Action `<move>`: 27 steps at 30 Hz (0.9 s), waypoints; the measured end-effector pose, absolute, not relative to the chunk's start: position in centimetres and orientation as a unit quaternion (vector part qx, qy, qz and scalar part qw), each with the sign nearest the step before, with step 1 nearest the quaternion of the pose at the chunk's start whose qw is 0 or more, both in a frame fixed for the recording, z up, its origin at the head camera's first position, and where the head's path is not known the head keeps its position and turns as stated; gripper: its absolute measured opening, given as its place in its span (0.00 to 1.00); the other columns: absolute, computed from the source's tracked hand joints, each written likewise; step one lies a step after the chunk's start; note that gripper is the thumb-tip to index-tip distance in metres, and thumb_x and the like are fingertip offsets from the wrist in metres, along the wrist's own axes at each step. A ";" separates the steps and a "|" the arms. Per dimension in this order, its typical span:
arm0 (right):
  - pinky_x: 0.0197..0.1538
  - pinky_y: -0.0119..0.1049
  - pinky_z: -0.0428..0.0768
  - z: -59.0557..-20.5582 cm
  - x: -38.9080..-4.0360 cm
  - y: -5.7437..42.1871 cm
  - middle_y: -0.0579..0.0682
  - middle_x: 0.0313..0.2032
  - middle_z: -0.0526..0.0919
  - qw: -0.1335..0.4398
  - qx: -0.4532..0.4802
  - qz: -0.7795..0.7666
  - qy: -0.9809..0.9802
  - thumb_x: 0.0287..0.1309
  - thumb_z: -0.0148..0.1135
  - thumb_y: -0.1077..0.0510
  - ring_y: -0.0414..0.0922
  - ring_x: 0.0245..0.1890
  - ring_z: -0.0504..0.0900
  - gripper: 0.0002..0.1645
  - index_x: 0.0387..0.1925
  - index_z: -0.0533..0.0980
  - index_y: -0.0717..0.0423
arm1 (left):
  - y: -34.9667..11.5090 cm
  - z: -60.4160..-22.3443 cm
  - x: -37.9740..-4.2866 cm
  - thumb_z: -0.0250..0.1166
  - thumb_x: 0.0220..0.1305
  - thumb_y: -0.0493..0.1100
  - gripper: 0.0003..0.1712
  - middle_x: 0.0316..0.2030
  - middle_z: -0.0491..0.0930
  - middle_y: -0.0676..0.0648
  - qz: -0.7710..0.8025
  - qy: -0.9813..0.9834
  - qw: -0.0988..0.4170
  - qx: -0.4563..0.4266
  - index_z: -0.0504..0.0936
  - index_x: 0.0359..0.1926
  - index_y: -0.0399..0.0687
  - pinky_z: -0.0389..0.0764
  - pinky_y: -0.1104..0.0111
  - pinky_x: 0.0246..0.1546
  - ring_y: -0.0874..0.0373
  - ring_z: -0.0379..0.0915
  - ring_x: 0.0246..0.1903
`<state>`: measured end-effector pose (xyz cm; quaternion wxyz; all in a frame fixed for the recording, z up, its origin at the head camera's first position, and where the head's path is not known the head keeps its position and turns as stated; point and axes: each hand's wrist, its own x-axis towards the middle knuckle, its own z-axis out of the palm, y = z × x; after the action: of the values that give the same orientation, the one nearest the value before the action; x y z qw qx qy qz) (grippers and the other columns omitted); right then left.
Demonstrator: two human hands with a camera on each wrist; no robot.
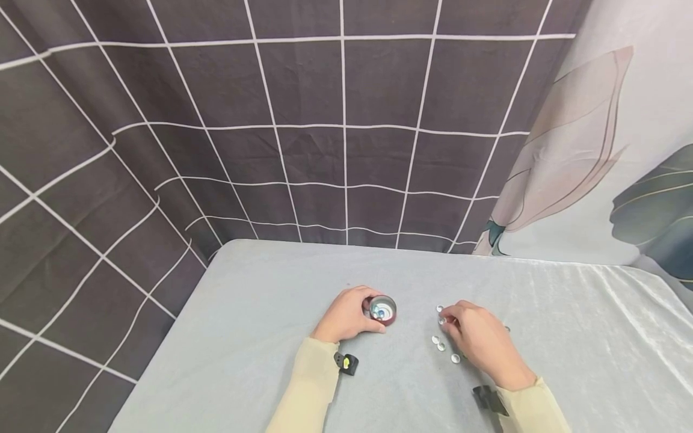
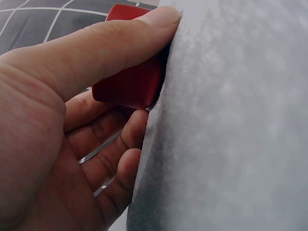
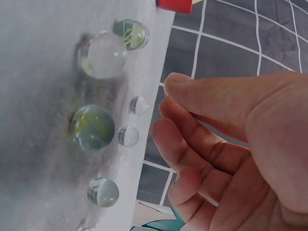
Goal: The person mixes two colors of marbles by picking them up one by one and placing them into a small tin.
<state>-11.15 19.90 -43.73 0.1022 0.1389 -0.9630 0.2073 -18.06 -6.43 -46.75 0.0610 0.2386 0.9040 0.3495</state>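
Note:
My left hand [image 1: 346, 316] holds a small round red container [image 1: 383, 323] on the table, thumb and fingers around its side. A few clear and bluish glass marbles [image 1: 381, 313] lie inside it. In the left wrist view the thumb presses along the red wall. My right hand [image 1: 479, 340] hovers among several loose marbles [image 3: 93, 127], some clear, some with green-yellow streaks. Its thumb and index fingertips come close together, the other fingers loosely bent, and no marble shows between them. In the head view one clear marble [image 1: 442, 321] lies right at those fingertips.
A pale grey velvet cloth covers the table [image 1: 260, 300]. Behind and to the left hangs a dark curtain [image 1: 308, 156] with white grid lines; at right, a white leaf-patterned curtain [image 1: 585, 180]. Another marble [image 1: 507, 328] shows beyond the right hand.

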 end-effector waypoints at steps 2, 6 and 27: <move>0.33 0.41 0.78 -43.7 -11.2 19.8 0.46 0.32 0.84 0.105 0.142 0.208 -0.962 0.50 0.74 0.66 0.38 0.26 0.76 0.08 0.35 0.86 0.58 | -6.4 -46.8 -18.1 0.85 0.41 0.48 0.34 0.39 0.81 0.58 0.350 0.903 0.060 0.240 0.85 0.53 0.52 0.73 0.70 0.43 0.65 0.71 0.36; 0.34 0.42 0.79 -43.7 -11.3 19.6 0.46 0.32 0.84 0.108 0.147 0.207 -0.961 0.50 0.74 0.66 0.39 0.27 0.78 0.07 0.34 0.86 0.58 | -6.5 -46.8 -18.1 0.85 0.41 0.48 0.34 0.40 0.81 0.57 0.350 0.903 0.058 0.242 0.85 0.53 0.51 0.73 0.69 0.44 0.65 0.72 0.36; 0.32 0.39 0.78 -43.3 -11.6 18.6 0.43 0.29 0.81 0.106 0.151 0.217 -0.959 0.51 0.73 0.66 0.36 0.26 0.76 0.08 0.35 0.86 0.57 | -6.5 -46.6 -18.0 0.85 0.41 0.48 0.34 0.37 0.80 0.58 0.347 0.905 0.062 0.239 0.85 0.53 0.51 0.73 0.70 0.42 0.65 0.71 0.35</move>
<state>-11.64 18.57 -43.34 0.1056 0.1508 -0.9587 0.2169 -18.05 -6.49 -46.58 0.0616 0.2395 0.9045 0.3474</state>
